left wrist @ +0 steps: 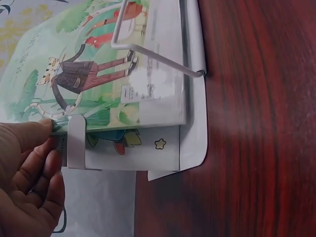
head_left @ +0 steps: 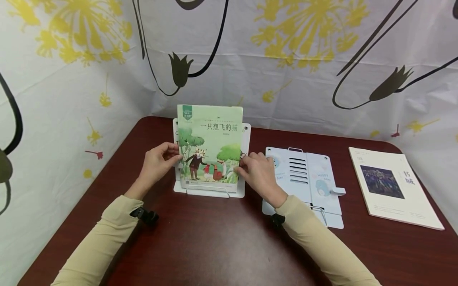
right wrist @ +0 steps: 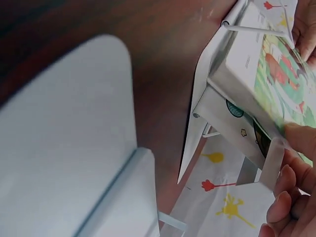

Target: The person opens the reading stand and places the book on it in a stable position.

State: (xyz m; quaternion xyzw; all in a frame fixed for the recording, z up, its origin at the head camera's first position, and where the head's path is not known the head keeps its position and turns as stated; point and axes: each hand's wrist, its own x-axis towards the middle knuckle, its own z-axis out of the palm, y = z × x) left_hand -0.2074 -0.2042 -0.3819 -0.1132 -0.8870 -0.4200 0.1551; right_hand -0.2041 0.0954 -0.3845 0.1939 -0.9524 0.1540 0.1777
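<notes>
A green picture book [head_left: 211,147] leans upright on a white book stand [head_left: 246,159], its lower edge behind a wire holder [left wrist: 148,53]. At the book's left edge my left hand [head_left: 157,165] pinches, the thumb on the book beside a white side clip [left wrist: 76,143]. My right hand [head_left: 261,174] grips the opposite edge. Its thumb [right wrist: 298,136] lies on the cover, and its curled fingers are by the right side clip [right wrist: 271,165]. The fingertips behind the book are partly hidden.
A second, pale blue book stand [head_left: 300,174] lies flat to the right, partly under my right forearm. Farther right lies a white magazine [head_left: 393,186] on the dark red table [head_left: 214,238]. A patterned cloth [head_left: 232,59] hangs behind and at the sides.
</notes>
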